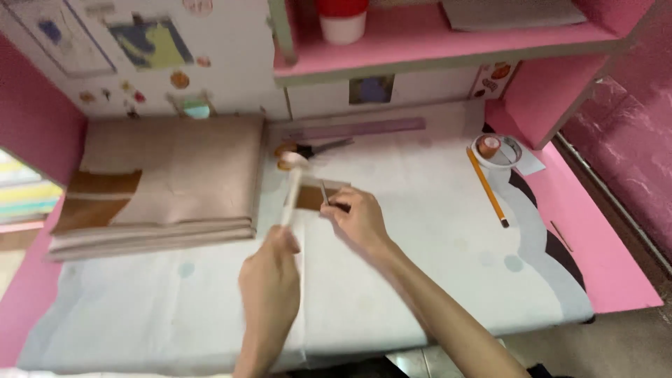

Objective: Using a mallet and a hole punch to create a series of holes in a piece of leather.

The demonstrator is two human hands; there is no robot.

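My left hand (269,280) is closed around the lower end of a long pale stick-like tool (290,192), blurred, whose rounded tip reaches up beside the scissors. My right hand (358,220) pinches the right edge of a small brown piece (310,197) lying on the white cloth (420,266). The tool's shaft crosses the left side of that piece. A thin grey sliver (324,192) lies along the piece near my right fingers; what it is I cannot tell.
Scissors with orange handles (315,148) and a purple ruler (364,128) lie behind the hands. A stack of folded beige sheets (168,182) sits at left. An orange pencil (488,187) and a tape roll (489,145) lie at right. A pink shelf (434,42) overhangs the back.
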